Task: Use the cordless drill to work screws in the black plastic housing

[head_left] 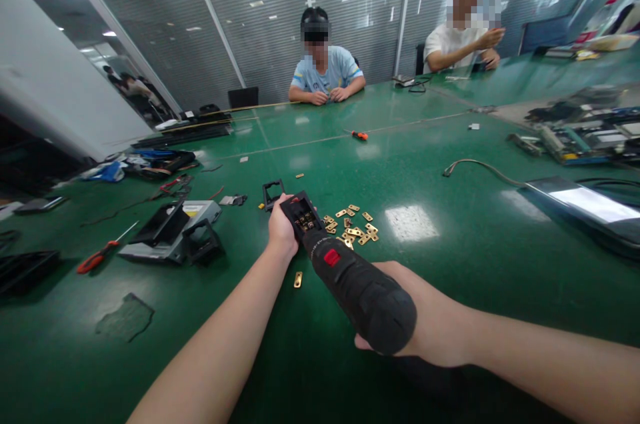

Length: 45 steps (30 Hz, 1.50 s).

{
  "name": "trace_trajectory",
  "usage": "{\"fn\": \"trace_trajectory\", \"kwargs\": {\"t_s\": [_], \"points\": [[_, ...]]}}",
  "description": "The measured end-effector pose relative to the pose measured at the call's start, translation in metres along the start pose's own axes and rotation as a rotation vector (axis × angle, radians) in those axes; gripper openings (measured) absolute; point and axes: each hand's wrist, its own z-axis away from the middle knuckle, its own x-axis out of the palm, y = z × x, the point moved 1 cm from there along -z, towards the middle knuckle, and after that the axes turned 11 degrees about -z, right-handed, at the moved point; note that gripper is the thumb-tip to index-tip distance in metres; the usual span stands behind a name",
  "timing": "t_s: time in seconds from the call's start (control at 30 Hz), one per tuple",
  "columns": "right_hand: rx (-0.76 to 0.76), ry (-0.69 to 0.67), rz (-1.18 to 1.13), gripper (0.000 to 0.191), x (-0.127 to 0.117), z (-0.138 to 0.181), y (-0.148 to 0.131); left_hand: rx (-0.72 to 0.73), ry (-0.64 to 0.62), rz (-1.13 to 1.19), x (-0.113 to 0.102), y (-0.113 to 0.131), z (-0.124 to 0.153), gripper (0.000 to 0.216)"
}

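Observation:
My right hand (400, 291) is wrapped round the grip of a black cordless drill (357, 291) with a red switch on top. Its front end points away from me and meets a black plastic terminal block housing (303, 214) with brass-coloured parts inside. My left hand (283, 227) holds that housing by its left side, fingers closed. The drill's tip is hidden by its own body. Beside the housing lies a loose heap of small brass plates (354, 232) with holes. A single brass plate (298, 279) lies nearer to me, and a black plastic frame (273, 193) stands just behind my left hand.
To the left are a metal-and-black box (170, 231), a red-handled screwdriver (97, 259) and a clear broken sheet (126, 319). An orange screwdriver (359, 135) lies farther off. At right sit a flat device with a cable (590, 204) and piled electronics (590, 134). Two people sit across the table.

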Motion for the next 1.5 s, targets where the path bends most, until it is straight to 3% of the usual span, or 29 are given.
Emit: {"fn": "trace_trajectory", "kwargs": {"t_s": [1.5], "points": [[0.024, -0.002, -0.001, 0.033, 0.0004, 0.0017, -0.0025, -0.012, 0.031, 0.014, -0.0003, -0.0003, -0.0023, 0.023]]}}
